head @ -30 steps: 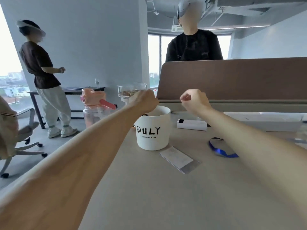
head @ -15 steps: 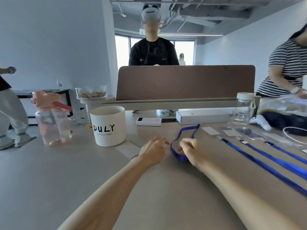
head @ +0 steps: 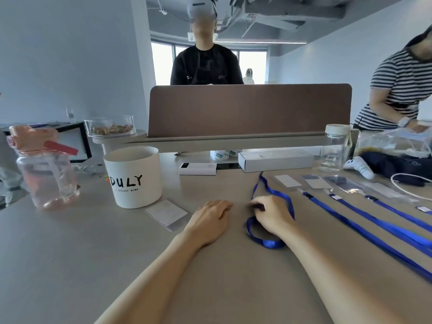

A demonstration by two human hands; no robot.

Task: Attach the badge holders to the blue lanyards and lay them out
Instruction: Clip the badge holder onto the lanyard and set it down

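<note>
Just right of the white pot (head: 133,176), a loose badge holder (head: 167,213) lies flat, and beyond it the left hand (head: 209,220) rests palm down on the table (head: 70,265), fingers relaxed, holding nothing. Farther right of the pot, the right hand (head: 271,215) curls its fingers on the loose blue lanyard (head: 264,242), pinching its dark end. Farthest right, laid-out lanyards (head: 364,232) lie in a row.

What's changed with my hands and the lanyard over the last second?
Both hands dropped from raised fists to the table: the left hand lies flat, the right hand curls its fingers on the loose lanyard. The white cup, badge holder and laid-out lanyards stayed put.
</note>
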